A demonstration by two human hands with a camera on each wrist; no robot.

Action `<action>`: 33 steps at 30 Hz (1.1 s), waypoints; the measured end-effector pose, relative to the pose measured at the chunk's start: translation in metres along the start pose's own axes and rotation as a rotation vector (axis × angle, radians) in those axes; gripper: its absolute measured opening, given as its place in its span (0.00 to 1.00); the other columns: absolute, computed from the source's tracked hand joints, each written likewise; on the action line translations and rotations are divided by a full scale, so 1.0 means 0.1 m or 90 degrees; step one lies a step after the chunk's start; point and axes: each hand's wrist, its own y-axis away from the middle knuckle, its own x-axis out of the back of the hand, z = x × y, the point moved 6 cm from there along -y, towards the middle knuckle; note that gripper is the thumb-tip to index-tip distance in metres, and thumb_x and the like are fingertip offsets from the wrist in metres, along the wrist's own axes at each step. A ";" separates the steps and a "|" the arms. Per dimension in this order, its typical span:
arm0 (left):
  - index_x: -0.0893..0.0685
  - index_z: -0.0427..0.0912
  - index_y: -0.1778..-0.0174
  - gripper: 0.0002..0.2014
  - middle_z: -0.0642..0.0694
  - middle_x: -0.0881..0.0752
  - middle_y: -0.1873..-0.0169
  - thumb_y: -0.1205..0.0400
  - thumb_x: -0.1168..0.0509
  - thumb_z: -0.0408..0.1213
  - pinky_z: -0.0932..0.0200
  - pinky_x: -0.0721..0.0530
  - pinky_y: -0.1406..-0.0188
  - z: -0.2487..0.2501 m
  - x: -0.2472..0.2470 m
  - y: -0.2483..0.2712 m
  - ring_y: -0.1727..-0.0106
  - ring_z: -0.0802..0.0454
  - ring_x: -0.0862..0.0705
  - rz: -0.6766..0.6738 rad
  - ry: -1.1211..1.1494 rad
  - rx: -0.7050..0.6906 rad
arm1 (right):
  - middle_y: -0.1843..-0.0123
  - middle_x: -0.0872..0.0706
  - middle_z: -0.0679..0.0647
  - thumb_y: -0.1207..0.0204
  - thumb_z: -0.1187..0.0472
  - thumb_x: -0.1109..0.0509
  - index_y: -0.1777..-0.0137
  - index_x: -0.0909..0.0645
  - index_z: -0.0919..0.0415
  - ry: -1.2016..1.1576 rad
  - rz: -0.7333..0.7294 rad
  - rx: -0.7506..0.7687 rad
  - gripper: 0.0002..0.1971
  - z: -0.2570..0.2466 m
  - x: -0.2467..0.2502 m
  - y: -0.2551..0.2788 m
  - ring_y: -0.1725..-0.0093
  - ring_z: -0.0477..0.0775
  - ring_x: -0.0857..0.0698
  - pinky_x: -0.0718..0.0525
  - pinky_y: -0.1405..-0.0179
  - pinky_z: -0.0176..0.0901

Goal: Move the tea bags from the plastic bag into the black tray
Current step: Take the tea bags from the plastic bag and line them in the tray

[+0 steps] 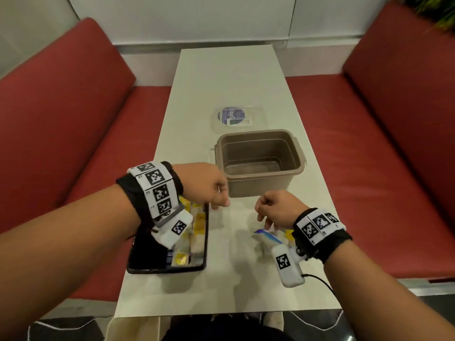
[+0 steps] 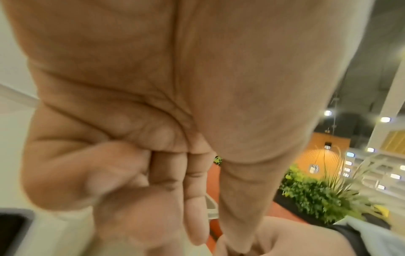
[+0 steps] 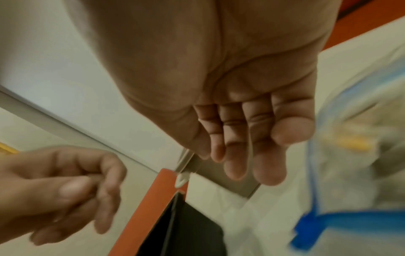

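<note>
While red bench seats [image 1: 73, 114] run along both sides, the long white worktop [image 1: 229, 77] carries everything else in the head view. On its far half a brown tub [image 1: 261, 161] stands open, with a clear lid [image 1: 237, 118] bearing a blue round label lying flat just beyond it. Nearer and to the left, the black tray [image 1: 142, 262] sits at the worktop's left edge, and several tea bags [image 1: 197, 227] with yellow tags lie along its right side; the left forearm and wrist band hide part of them. To the right of the tray, apart from it, the clear plastic bag [image 1: 268, 238] with a blue zip strip lies on the worktop, partly under the right wrist, and the right wrist view shows something pale with a yellow tag [image 3: 352, 143] inside it, too blurred to count. Above the far right corner of the tray, the left hand [image 1: 209, 185] hovers with its fingers [image 3: 92, 166] curled in and the thumb pressed to the forefinger; whether anything is pinched between them cannot be told. Over the bag's mouth, the right hand [image 1: 278, 207] has its fingers [image 3: 258, 138] straight and close together, holding nothing.
</note>
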 end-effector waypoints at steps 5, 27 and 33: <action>0.10 0.48 0.53 0.10 0.59 0.13 0.66 0.18 0.32 0.48 0.62 0.24 0.60 0.77 -0.33 -0.52 0.64 0.64 0.18 0.048 0.032 -0.053 | 0.59 0.08 0.56 0.24 0.61 0.36 0.66 0.17 0.57 0.226 0.060 -0.055 0.10 0.60 0.46 0.02 0.59 0.60 0.10 0.12 0.63 0.46; 0.19 0.49 0.35 0.24 0.44 0.15 0.39 0.27 0.26 0.45 0.53 0.18 0.44 0.93 -1.57 -1.29 0.41 0.43 0.15 0.142 -0.031 0.236 | 0.41 0.12 0.56 0.25 0.50 0.31 0.33 0.18 0.46 0.430 -0.014 0.040 0.20 1.16 0.25 -0.02 0.42 0.59 0.14 0.17 0.45 0.44; 0.13 0.50 0.47 0.11 0.45 0.16 0.42 0.24 0.31 0.45 0.55 0.18 0.47 0.93 -1.60 -1.23 0.44 0.44 0.16 0.191 -0.024 0.230 | 0.49 0.11 0.52 0.27 0.50 0.31 0.48 0.14 0.48 0.351 0.035 0.040 0.10 1.20 0.25 -0.07 0.49 0.58 0.13 0.17 0.53 0.42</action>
